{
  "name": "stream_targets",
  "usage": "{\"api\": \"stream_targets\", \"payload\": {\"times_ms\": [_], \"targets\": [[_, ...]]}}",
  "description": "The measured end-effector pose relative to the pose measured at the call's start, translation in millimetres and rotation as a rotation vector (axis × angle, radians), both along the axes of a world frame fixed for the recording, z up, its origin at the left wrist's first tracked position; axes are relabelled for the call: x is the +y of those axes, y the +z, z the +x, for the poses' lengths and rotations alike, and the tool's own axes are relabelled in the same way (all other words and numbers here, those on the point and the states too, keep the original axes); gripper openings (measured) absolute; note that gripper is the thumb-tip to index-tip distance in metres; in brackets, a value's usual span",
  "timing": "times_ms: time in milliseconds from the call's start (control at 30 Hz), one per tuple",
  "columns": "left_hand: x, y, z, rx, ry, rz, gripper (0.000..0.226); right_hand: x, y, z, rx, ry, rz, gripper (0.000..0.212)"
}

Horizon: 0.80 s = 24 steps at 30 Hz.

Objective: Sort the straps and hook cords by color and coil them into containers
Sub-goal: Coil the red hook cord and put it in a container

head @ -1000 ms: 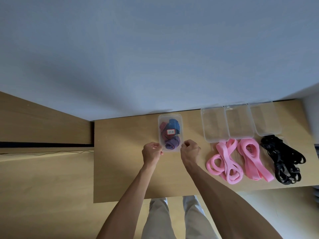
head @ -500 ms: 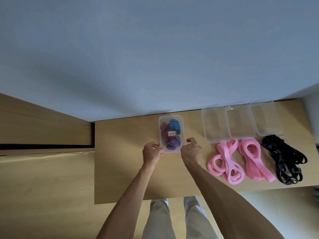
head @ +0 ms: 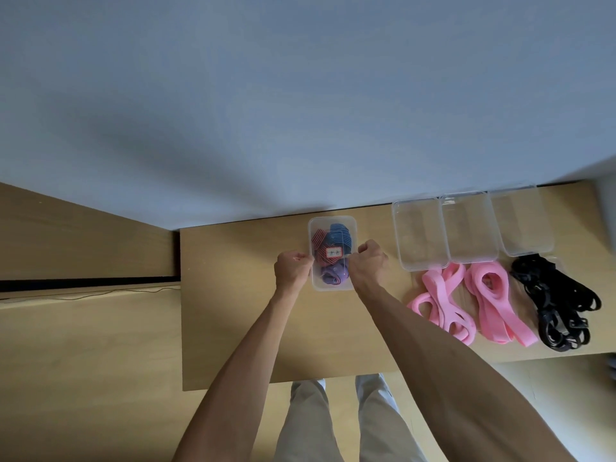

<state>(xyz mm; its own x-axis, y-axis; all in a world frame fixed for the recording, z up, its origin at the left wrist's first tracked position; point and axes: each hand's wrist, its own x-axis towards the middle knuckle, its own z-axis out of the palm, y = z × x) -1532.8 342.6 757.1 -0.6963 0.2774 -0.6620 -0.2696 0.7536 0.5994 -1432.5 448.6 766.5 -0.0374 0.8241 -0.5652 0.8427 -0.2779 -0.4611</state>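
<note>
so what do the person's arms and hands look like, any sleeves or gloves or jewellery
Both forearms are bare all the way to the bottom edge of the head view, with no sleeve showing. The left hand and right hand wear no gloves, and no watch, ring or wristband is visible. Below the arms, light beige trousers show on both legs.

I note a clear lidded container (head: 332, 228), long axis running away from me, holding coiled red-striped, blue and purple cords. To its right, three empty clear containers (head: 470, 228) stand side by side, touching. Just in front of them lie two loose bundles of pink straps (head: 441, 303) and a tangled heap of black hook cords (head: 556, 305).
</note>
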Motion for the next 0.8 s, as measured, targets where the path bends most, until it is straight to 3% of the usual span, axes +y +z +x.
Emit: {"api": "stream_targets", "payload": {"times_ms": [133, 367, 433, 567, 800], "targets": [[19.1, 9.9, -14.5, 0.063, -0.041, 0.065, 0.020, 11.1, 3.4, -14.1, 0.030, -0.004, 0.056, 0.019], [32.5, 2.0, -26.6, 0.172, -0.206, -0.071, 0.015, 20.5, -1.2, -17.9, 0.036, -0.039, 0.012, 0.020], [31.5, -0.3, -31.0, 0.149, -0.195, -0.039, 0.013, 25.0, 1.1, -22.6, 0.025, -0.024, 0.015, 0.020], [46.6, -1.4, -41.9, 0.163, -0.092, 0.067, 0.039, 37.6, 3.7, -41.7, 0.095, -0.018, 0.064, 0.021], [61.9, -19.0, -43.3, 0.184, -0.026, -0.022, 0.020, 40.6, -6.7, -42.5, 0.114, -0.136, 0.042, 0.010]]}}
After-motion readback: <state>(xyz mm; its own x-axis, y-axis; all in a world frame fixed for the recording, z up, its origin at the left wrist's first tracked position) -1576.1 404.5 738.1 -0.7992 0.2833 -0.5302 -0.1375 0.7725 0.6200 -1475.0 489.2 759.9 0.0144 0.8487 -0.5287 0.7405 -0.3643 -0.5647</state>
